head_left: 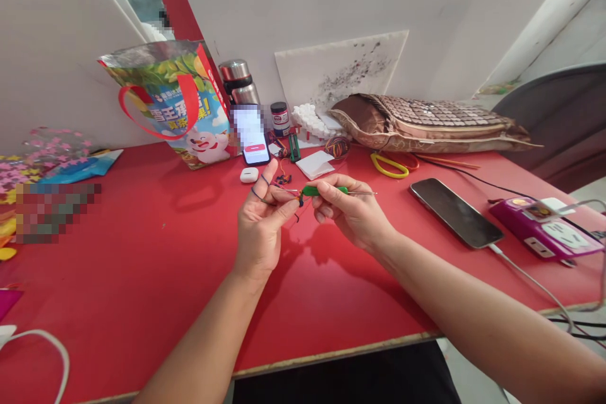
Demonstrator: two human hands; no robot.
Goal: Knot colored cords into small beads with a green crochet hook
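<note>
At the centre of the frame, the right hand (348,205) pinches the green handle (310,190) of a thin metal tool, fingers curled closed around it, the shaft pointing right. Facing it, the left hand (262,221) has thumb and fingertips closed on a small knotted piece of coloured thread (301,198), right at the handle's left end, with dark thread looped around a raised finger. Both hands are above the red table (189,303). Just beyond them lie a folded white paper (315,165), a ball of multicoloured thread (338,147) and yellow-handled scissors (389,165). Upper left of centre, a lit phone (250,132) leans near a steel flask (239,79), a white earphone case (249,175) in front. Over on the right, a dark phone (455,211) lies plugged into a cable.
</note>
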